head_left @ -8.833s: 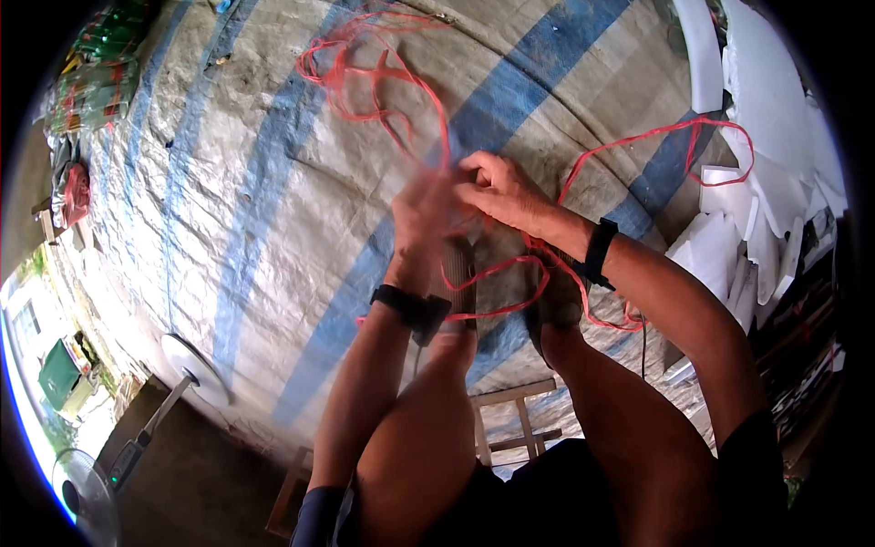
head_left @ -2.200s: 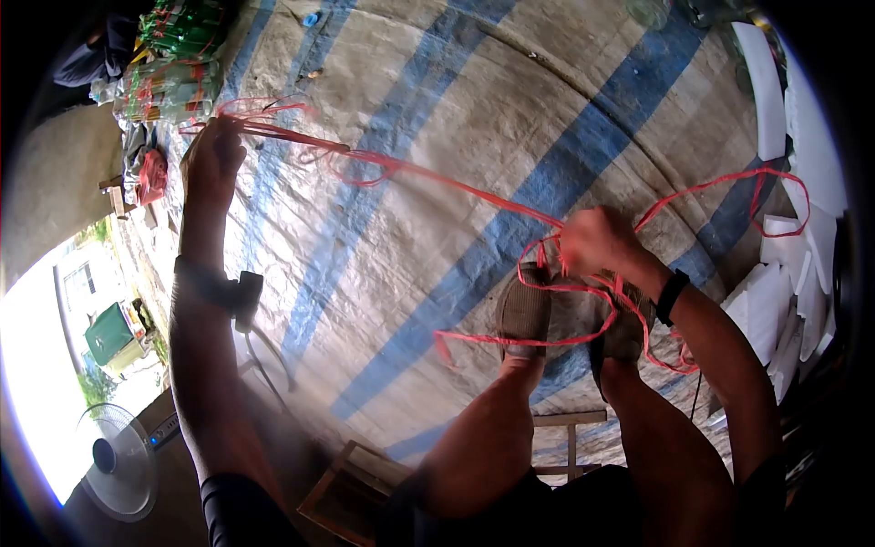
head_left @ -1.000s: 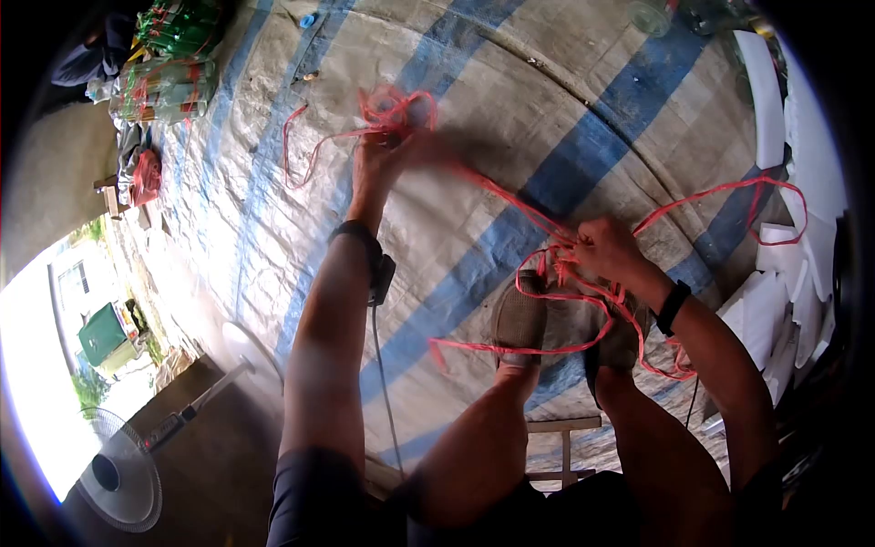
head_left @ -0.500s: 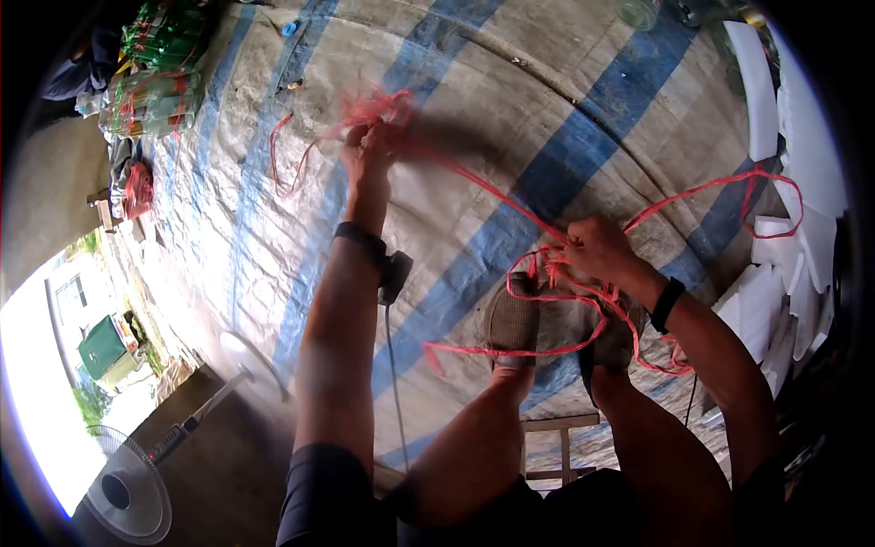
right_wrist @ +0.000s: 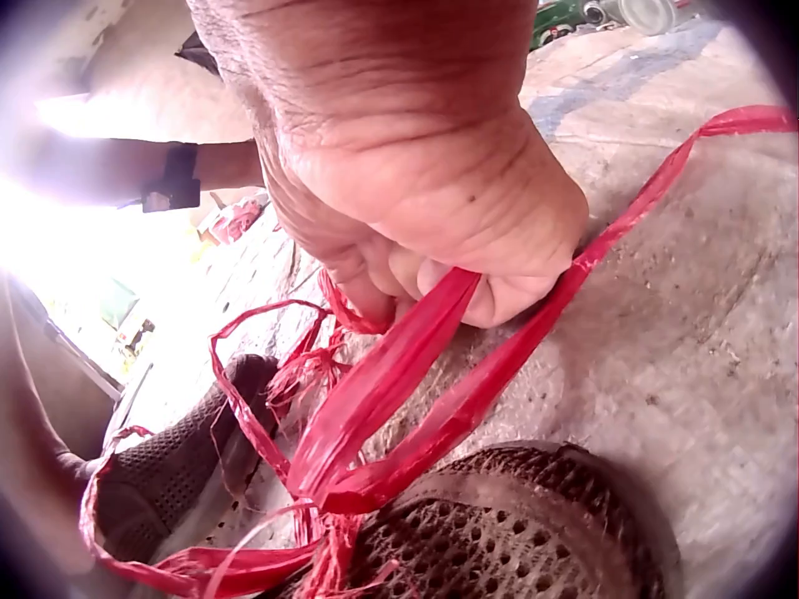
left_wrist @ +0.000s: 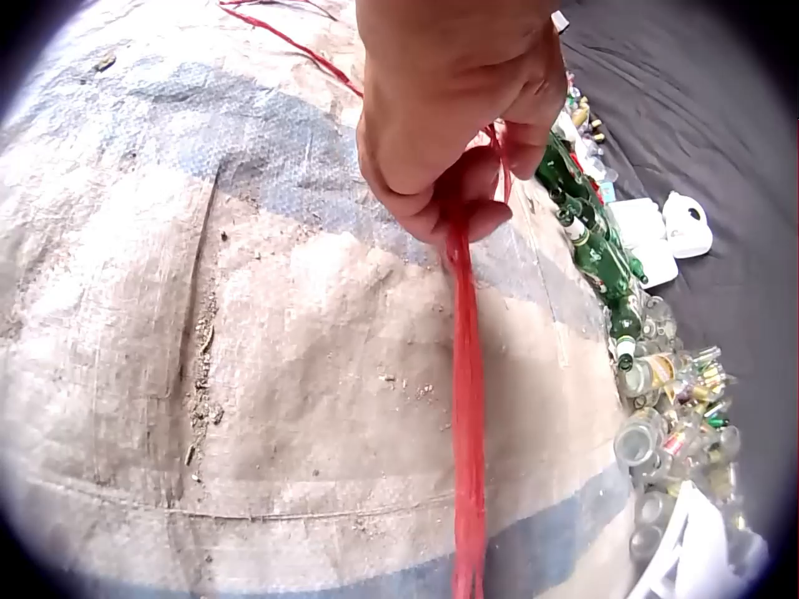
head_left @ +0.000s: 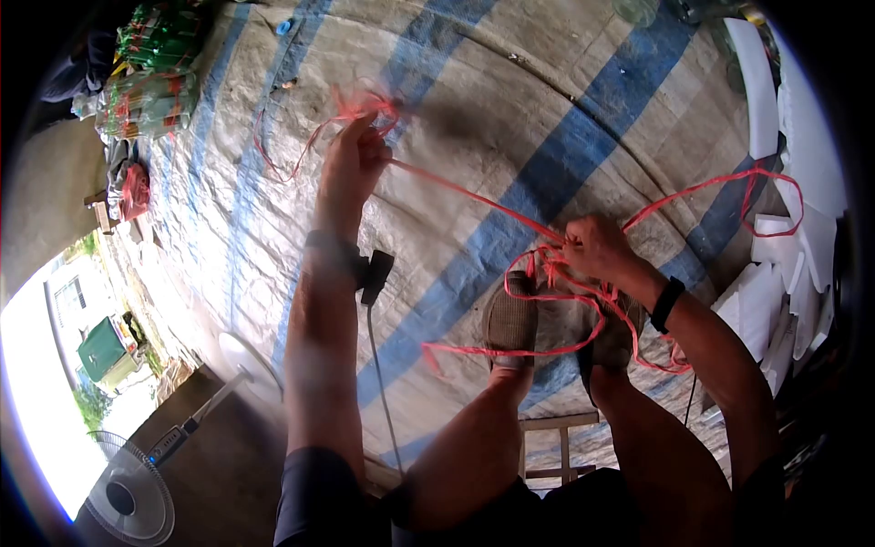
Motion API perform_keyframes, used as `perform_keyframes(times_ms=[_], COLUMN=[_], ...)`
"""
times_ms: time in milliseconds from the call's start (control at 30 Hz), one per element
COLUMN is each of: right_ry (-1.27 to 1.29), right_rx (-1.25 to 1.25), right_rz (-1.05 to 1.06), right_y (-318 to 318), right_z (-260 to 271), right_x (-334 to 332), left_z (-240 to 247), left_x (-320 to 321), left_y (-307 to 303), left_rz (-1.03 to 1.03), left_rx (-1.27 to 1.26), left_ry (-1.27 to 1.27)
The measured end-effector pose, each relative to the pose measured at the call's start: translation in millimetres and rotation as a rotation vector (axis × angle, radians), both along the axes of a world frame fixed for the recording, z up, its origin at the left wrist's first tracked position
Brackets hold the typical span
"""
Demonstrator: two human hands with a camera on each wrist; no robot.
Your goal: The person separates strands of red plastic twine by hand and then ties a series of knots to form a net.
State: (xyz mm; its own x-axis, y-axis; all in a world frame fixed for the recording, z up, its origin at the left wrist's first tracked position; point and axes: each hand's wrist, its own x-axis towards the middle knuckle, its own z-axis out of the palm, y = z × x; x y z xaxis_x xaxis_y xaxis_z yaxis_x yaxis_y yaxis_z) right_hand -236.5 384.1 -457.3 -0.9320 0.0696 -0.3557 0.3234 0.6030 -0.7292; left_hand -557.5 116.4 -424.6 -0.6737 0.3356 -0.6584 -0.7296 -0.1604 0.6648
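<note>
A red plastic twine [head_left: 465,193] runs taut between my two hands over the striped tarp. My left hand [head_left: 354,164] grips it at the upper left, fingers curled round the strands; a loose red bundle [head_left: 369,108] trails beyond the fingers. In the left wrist view the twine [left_wrist: 468,412] drops flat and straight from the left hand [left_wrist: 456,150]. My right hand [head_left: 597,251] grips the other end above the shoes. In the right wrist view, the right hand [right_wrist: 425,175] holds a red strand, and a knotted part [right_wrist: 331,506] of the twine lies over a brown mesh shoe [right_wrist: 524,537].
White foam boards [head_left: 756,292] are piled at the right. Bundled bottles [head_left: 150,102] stand at the upper left, and green bottles [left_wrist: 606,262] line the tarp's edge. A fan [head_left: 123,492] stands lower left. Loose twine [head_left: 510,351] loops across the feet.
Earlier the left hand came in from far left, the twine stretched long. Over the last half second it shifts slightly left and down, holding the twine taut; the right hand barely moves.
</note>
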Motion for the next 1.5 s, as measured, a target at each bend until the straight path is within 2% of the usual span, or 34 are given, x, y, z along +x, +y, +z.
perform_keyframes(times_ms=[167,233,300,367,433,467,533,567,600,633,733,767,833,900,933,1000,1067,1100,1167,1200,1233,1300,1333,1367,1433,1467,1500], right_ry=[-0.014,0.021,0.04,0.06,-0.057,-0.054,0.075,0.077,0.083,0.089,0.047,0.05,0.033,0.024,0.015,0.004,-0.015,-0.024,-0.056,-0.095,-0.133,-0.178,-0.071,0.037,-0.023,-0.078,-0.13], right_rx=[-0.012,0.008,0.017,0.028,0.058,0.058,0.155,0.155,0.139,0.123,0.119,0.12,0.124,0.125,0.122,0.13,0.136,0.134,0.137,0.131,0.124,0.113,0.097,0.08,0.084,0.07,0.057], right_rz=[0.015,0.008,-0.008,-0.021,-0.011,-0.012,0.155,0.153,0.137,0.123,0.151,0.152,0.162,0.133,0.106,0.095,0.083,0.097,0.109,0.081,0.049,-0.001,0.063,0.128,0.174,0.216,0.258], right_y=[1.4,0.1,-2.7,-4.0,-4.4,-5.5,-9.3,-9.4,-9.8,-9.7,-3.7,-3.8,-3.1,-7.6,-9.1,-11.3,-12.9,-12.9,-11.1,-10.9,-11.5,-11.8,-12.1,-10.1,-5.1,-4.2,-1.1], right_z=[-0.5,1.4,-2.1,-2.5,-0.9,-15.8,-56.7,-56.4,-53.4,-49.3,32.6,34.1,35.8,-18.0,-38.1,-40.9,-41.0,-40.8,-33.3,-22.5,-12.5,-15.8,-32.7,-44.1,-33.9,-29.0,-31.1], right_x=[0.0,-1.4,1.4,2.9,1.6,5.9,20.1,19.3,19.0,18.9,-12.2,-13.4,-14.4,6.8,13.5,12.7,12.9,10.5,8.3,2.5,-4.8,-4.8,-1.2,1.6,-8.3,-13.7,-15.0], left_z=[14.4,8.5,10.6,17.6,28.7,25.7,31.7,36.3,12.6,29.1,46.8,57.2,90.3,97.2,95.9,89.9,76.7,68.5,46.7,68.0,62.9,38.4,23.4,27.2,27.5,3.4,5.7], left_x=[-13.9,-23.7,-25.9,-32.3,-45.3,-57.6,-72.3,-79.3,-112.8,-108.3,-132.0,-131.6,-120.8,-124.3,-130.5,-143.0,-150.9,-154.8,-153.1,-121.5,-116.6,-115.0,-121.9,-108.1,-84.0,-88.6,-68.5], left_y=[-9.2,-27.2,-34.0,-41.8,-47.2,-61.9,-82.6,-94.3,-139.6,-133.0,-140.8,-134.1,-100.7,-90.5,-91.7,-92.6,-91.2,-88.9,-84.9,-59.0,-60.7,-86.7,-103.2,-100.9,-80.9,-96.4,-86.7], left_rz=[0.05,-0.019,-0.011,-0.133,0.124,0.131,0.102,0.092,-0.376,-0.243,-0.257,-0.284,0.124,0.136,0.089,0.046,-0.393,-0.397,-0.405,-0.084,-0.09,-0.291,-0.218,-0.271,-0.173,-0.161,-0.171], left_rx=[0.006,0.069,0.009,-0.188,-0.209,-0.122,-0.123,-0.115,-0.605,-0.443,-0.551,-0.641,-0.247,-0.286,-0.208,-0.132,-0.403,-0.396,-0.608,-0.146,-0.142,-0.485,-0.512,-0.729,-1.07,-1.257,-1.252], left_ry=[0.051,0.105,0.149,0.371,0.152,0.175,0.229,0.272,0.846,0.72,0.832,0.899,0.46,0.508,0.495,0.474,0.877,0.868,1.156,0.533,0.52,0.595,0.484,0.523,0.697,0.901,0.89])
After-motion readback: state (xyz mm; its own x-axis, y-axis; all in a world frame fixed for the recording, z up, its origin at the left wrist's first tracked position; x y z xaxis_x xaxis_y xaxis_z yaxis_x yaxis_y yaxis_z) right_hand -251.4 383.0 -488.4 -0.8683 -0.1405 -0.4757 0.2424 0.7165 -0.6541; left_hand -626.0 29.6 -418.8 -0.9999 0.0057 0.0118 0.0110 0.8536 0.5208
